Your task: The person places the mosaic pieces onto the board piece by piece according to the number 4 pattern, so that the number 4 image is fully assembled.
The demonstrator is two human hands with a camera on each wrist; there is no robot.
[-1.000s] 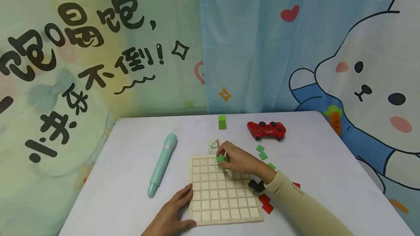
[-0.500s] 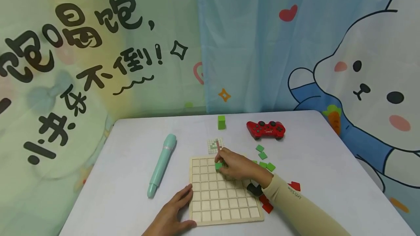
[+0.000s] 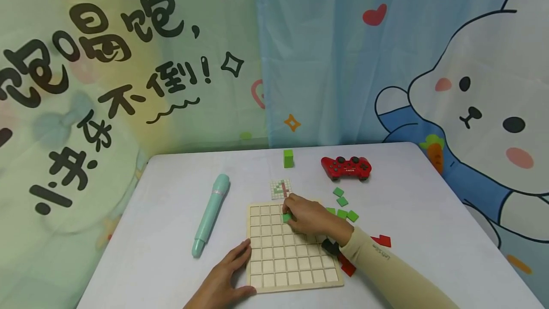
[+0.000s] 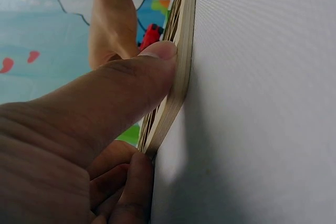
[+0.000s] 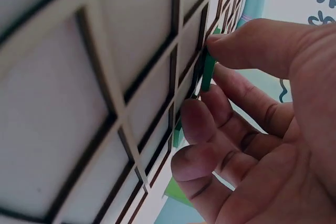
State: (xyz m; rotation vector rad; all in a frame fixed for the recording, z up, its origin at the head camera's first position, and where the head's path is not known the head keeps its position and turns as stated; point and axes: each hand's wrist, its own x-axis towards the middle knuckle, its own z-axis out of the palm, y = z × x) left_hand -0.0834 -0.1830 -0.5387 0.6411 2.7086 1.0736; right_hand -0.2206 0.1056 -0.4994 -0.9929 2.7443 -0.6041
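Observation:
A pale wooden grid board [image 3: 274, 254] lies on the white table. My left hand [image 3: 225, 275] rests at its near left corner, thumb on the front edge and fingers along the left side. In the left wrist view the thumb [image 4: 131, 80] presses on the board's rim [image 4: 184, 51]. Over the far rows, my right hand [image 3: 310, 216] pinches a small green square tile [image 3: 286, 218]. The right wrist view has this tile [image 5: 209, 69] held on edge between thumb and fingertips, close against a cell. Another green piece [image 5: 178, 136] shows at the grid beyond the fingers.
A small gridded card [image 3: 280, 189] with green and red squares lies behind the board. Loose green tiles [image 3: 342, 201] and red tiles [image 3: 348, 268] lie to the right. Farther off are a green block [image 3: 288, 159] and a red game controller [image 3: 346, 168]; a mint-green wand [image 3: 211, 216] lies left.
My right hand has moved toward me with the green tile, from the farthest row to about one row nearer, and lowered it to the board. The left hand stays at the corner.

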